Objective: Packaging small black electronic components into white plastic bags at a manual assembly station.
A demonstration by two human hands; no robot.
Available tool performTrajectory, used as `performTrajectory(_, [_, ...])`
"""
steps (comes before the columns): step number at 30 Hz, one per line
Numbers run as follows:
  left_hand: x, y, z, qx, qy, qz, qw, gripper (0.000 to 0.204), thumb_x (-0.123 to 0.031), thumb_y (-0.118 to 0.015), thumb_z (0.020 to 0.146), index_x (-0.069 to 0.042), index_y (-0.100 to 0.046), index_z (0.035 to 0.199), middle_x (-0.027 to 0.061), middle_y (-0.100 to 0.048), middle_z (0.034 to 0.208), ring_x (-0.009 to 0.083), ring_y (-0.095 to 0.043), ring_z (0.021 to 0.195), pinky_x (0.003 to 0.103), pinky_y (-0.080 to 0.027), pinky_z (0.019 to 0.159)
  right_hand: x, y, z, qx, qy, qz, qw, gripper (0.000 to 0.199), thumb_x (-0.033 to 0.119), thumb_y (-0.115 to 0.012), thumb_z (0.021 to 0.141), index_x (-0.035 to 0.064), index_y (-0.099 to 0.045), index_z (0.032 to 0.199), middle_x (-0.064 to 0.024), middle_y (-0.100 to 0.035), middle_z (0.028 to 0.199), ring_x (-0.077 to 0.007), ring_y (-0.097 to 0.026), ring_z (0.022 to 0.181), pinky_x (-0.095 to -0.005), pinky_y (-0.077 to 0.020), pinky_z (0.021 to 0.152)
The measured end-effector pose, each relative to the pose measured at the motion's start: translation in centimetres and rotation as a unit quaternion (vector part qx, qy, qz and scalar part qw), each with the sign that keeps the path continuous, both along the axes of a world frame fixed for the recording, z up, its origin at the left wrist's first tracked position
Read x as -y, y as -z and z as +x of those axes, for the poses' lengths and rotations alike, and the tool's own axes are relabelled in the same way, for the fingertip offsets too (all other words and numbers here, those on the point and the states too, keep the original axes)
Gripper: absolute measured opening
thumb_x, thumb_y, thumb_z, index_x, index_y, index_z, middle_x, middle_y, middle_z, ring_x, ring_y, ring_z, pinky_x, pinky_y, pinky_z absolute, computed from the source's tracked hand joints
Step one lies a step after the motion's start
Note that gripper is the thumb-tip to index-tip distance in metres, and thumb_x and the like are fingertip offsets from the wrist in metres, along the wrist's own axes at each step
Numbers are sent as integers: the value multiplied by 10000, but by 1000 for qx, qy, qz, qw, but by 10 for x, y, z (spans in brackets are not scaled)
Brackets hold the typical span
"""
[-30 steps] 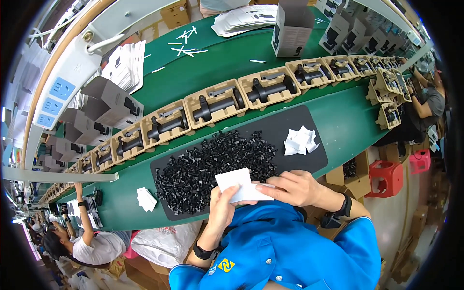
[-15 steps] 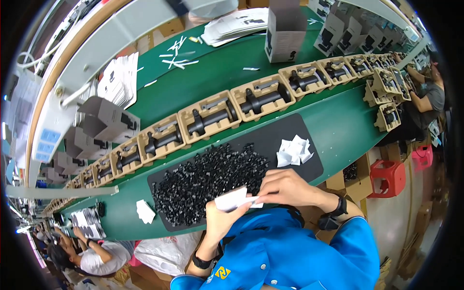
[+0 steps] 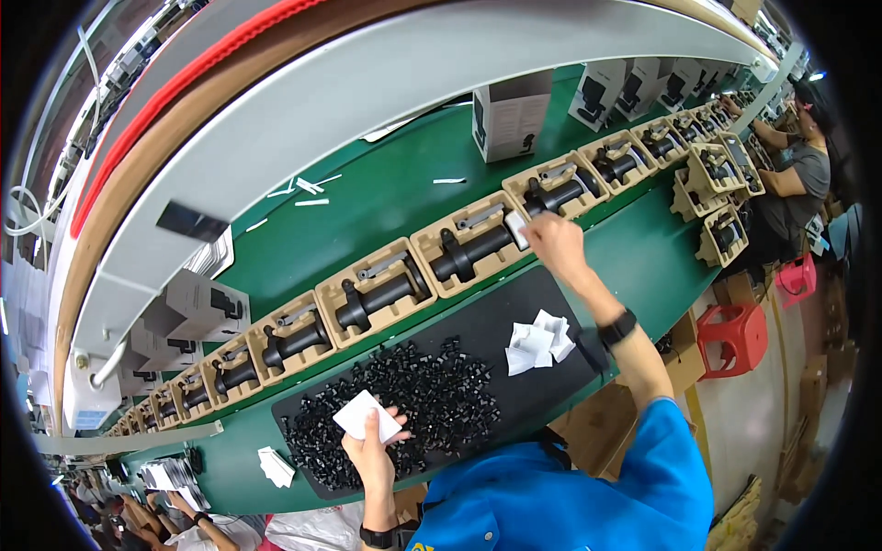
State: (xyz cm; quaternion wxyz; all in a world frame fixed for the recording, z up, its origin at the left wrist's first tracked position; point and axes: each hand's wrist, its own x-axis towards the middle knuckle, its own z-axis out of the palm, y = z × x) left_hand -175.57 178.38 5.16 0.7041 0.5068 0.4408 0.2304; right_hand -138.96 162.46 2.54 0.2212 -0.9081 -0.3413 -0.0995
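My left hand (image 3: 373, 452) grips a small stack of white folded leaflets (image 3: 364, 413), its thumb lying on top, above a heap of small black parts (image 3: 441, 395). My right hand (image 3: 559, 246), stretched forward, pinches one white leaflet (image 3: 517, 230) at the right end of a brown pulp tray (image 3: 487, 275). In that tray lies a black tube-shaped device (image 3: 478, 253) with a grey bar behind it. Loose white leaflets (image 3: 538, 342) lie on the black mat (image 3: 551, 303) to the right of the heap.
Similar filled trays (image 3: 372, 298) run in a long row along the green bench. Printed boxes (image 3: 511, 119) stand behind, under a white overhead beam (image 3: 367, 83). More trays (image 3: 721, 234) are stacked at right, beside a co-worker (image 3: 799, 184). A red stool (image 3: 732, 340) stands on the floor.
My right hand has left my left hand and reached forward to the tray with a leaflet. My left hand has shifted left with the stack. The whole view has tilted.
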Motion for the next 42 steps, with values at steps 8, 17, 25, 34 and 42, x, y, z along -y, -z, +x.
performTrajectory(8, [1,6,-19,-19,-11,-55,998,378,-229,-535,926,62,-515,1166,194,-644,896,261,-673,700,316,-570,492,-42,107,50,155,61,-273,948,228,184,-523,819,123,-634,630,-73,-646,683,-223,-653,639,-369,-476,545])
performTrajectory(17, [-3,0,-41,41,46,-126,990,405,-160,-491,932,30,-436,1285,192,-629,983,274,-662,841,365,-585,658,-65,39,-10,20,70,-281,957,423,301,-654,770,58,-576,1108,-111,-653,938,-286,-643,804,-394,-494,689])
performTrajectory(25, [10,-8,-42,58,244,-169,953,315,-124,-511,920,12,-507,1204,80,-579,1130,161,-544,1059,296,-440,896,-46,-78,-275,-155,-390,-25,907,868,205,-765,624,-49,-337,1335,-191,-416,1296,-347,-436,1164,-411,-372,1013])
performTrajectory(34, [10,-13,-83,86,254,-128,955,293,-152,-483,953,35,-529,1174,96,-615,1071,164,-577,1008,284,-456,876,-51,-98,-319,-59,-359,-21,931,714,174,-758,595,24,-504,1246,-122,-492,1229,-299,-484,1093,-422,-446,900])
performTrajectory(42, [-14,-16,-131,81,369,-92,921,291,-99,-454,960,10,-517,1222,103,-608,1109,191,-588,1021,299,-501,858,-57,-96,-337,-38,-458,43,887,314,203,-664,798,86,-622,1087,-21,-608,1069,-148,-585,659,-238,-504,532])
